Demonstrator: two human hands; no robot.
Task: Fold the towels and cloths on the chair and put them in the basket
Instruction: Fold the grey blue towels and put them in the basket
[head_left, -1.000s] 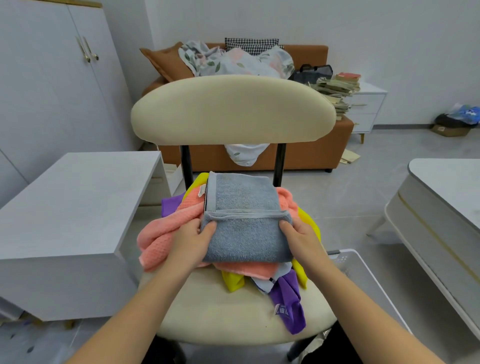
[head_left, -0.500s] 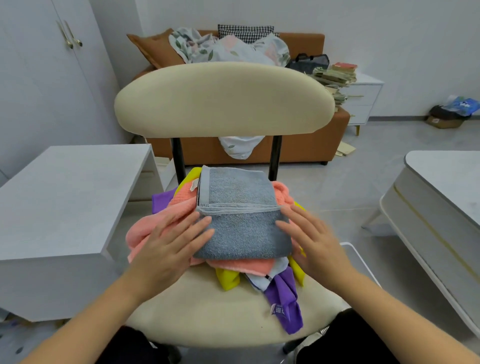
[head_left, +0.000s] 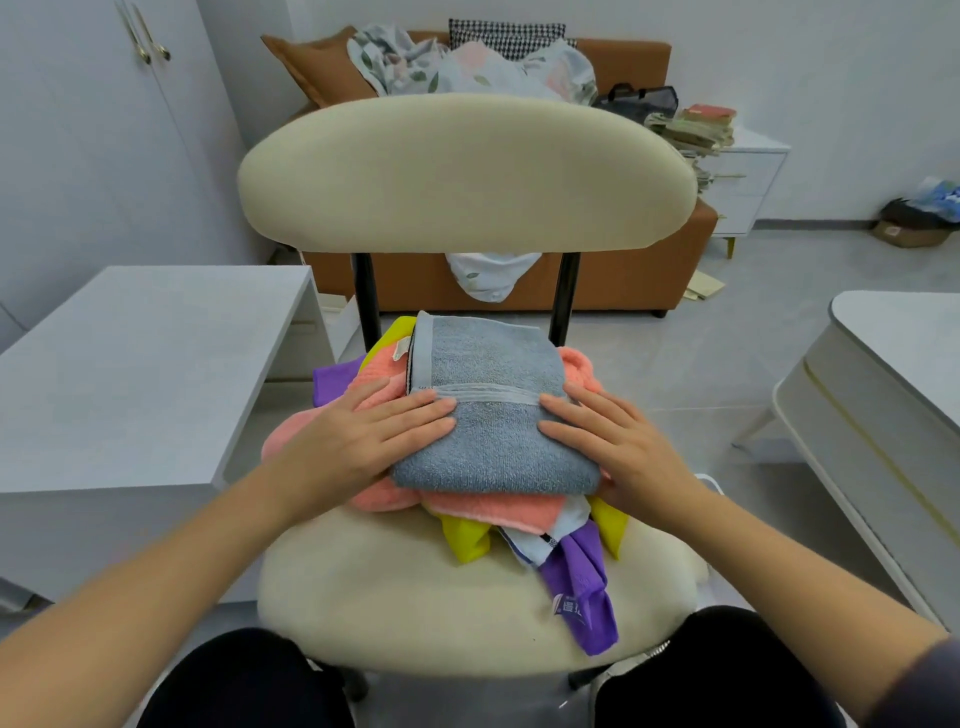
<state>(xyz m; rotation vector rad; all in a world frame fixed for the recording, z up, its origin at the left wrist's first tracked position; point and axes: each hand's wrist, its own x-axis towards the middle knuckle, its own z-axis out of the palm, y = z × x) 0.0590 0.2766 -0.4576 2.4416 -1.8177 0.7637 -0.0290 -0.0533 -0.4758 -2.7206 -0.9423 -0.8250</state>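
Grey towel (head_left: 493, 415), folded into a thick rectangle, sits on top of a heap of unfolded cloths on the chair seat (head_left: 415, 587). A second ago my hands gripped its near corners, finishing the fold; now both lie flat with fingers spread. My left hand (head_left: 363, 436) presses its left edge and the coral towel (head_left: 332, 415) beside it, my right hand (head_left: 618, 447) presses its right edge, and neither pinches anything. I judge the fold done and smoothed, so this towel looks ready to lift into the basket (head_left: 714, 483), of which I see only a white rim just beyond my right wrist.

Its terry pile is plush, with a paler woven band across the middle and a small label at the far left corner. Under it the coral towel looks ribbed and soft. A yellow cloth (head_left: 467, 540) and a purple cloth (head_left: 582, 592), thin and limp, spill toward the seat's front edge, the purple one printed with a white logo. Cream padding, smooth and rounded, covers the seat and the oval backrest (head_left: 467, 171)
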